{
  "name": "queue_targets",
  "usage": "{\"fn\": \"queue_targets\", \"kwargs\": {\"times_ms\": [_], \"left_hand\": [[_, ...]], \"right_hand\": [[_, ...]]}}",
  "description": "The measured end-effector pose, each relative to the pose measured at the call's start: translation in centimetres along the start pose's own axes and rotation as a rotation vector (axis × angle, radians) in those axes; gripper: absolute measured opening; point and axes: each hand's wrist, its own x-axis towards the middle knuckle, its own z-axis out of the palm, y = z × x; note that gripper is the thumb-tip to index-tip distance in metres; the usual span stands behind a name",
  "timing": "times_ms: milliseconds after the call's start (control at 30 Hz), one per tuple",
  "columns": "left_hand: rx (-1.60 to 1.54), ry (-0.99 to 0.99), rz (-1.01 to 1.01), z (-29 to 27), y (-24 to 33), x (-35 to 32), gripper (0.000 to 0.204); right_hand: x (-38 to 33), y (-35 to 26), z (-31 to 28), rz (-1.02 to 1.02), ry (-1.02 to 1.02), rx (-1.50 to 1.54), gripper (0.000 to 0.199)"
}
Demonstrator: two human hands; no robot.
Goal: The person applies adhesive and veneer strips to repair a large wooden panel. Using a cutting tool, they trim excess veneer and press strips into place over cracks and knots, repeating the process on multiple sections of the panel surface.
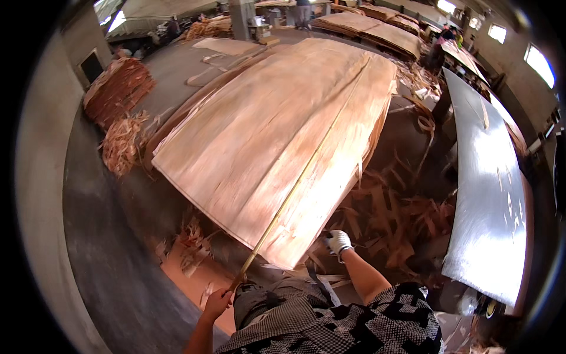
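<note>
A long, thin wooden pole point(305, 169) runs lengthwise over a large stack of pale wood veneer sheets point(247, 135). My bare left hand point(218, 304) is closed round the pole's near end, in front of the stack's near edge. The far end of the pole reaches almost to the stack's far side. On my right hand point(339, 243) is a white glove with dark fingertips. It is held low, just right of the stack's near right corner, and appears apart from the sheets. Its fingers are too dark and small to read.
Torn veneer strips point(389, 218) litter the floor right of the stack. A shiny metal-topped table point(486, 189) stands further right. At the left are a bundle of reddish veneer point(121, 88) and a wall point(44, 177). More veneer stacks point(371, 29) and a pillar point(240, 20) are behind.
</note>
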Motion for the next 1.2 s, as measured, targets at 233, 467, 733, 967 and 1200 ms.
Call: {"fn": "queue_targets", "kwargs": {"times_ms": [233, 467, 733, 967, 1200], "left_hand": [[-0.139, -0.126, 0.136, -7.8, 2.6, 13.3, 0.022], [-0.236, -0.092, 0.116, -12.0, 4.9, 22.7, 0.023], [0.653, -0.038, 0.292, -13.3, -0.3, 30.3, 0.049], [0.700, -0.391, 0.338, -8.3, 5.4, 29.2, 0.047], [0.723, -0.362, 0.527, 1.2, 8.9, 25.8, 0.063]], "right_hand": [[1.8, -2.0, 10.3, 0.004, 0.274, 0.188, 0.028], [-0.3, 0.5, 22.8, 0.522, 0.275, 0.442, 0.025], [5.4, -1.4, 28.6, 0.748, 0.256, 0.851, 0.047], [3.7, -4.9, 27.6, 0.496, 0.345, 0.461, 0.027], [0.4, -13.1, 19.7, 0.280, -0.098, 1.307, 0.025]]}}
